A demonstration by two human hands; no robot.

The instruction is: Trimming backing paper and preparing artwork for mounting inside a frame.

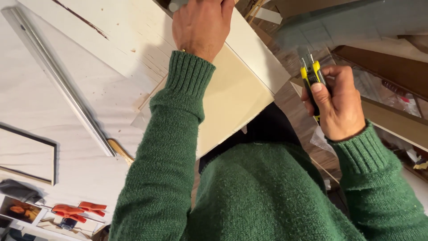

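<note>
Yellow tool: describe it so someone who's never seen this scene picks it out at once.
Start at the big cream board in the middle, pressed down by the left hand. Look right, past its edge, to the right hand raised over the floor. The yellow-and-black utility knife is gripped there, thumb on its slider: the only bright yellow thing, unlike the orange clamps at lower left.

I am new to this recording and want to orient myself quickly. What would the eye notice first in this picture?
First come the green sweater sleeves reaching up from the bottom. The left hand presses on a cream board at top centre, and the right hand holds a yellow and black utility knife at the right. A long metal straightedge lies diagonally on the white surface at the left, with orange clamps in the lower left corner.
</note>
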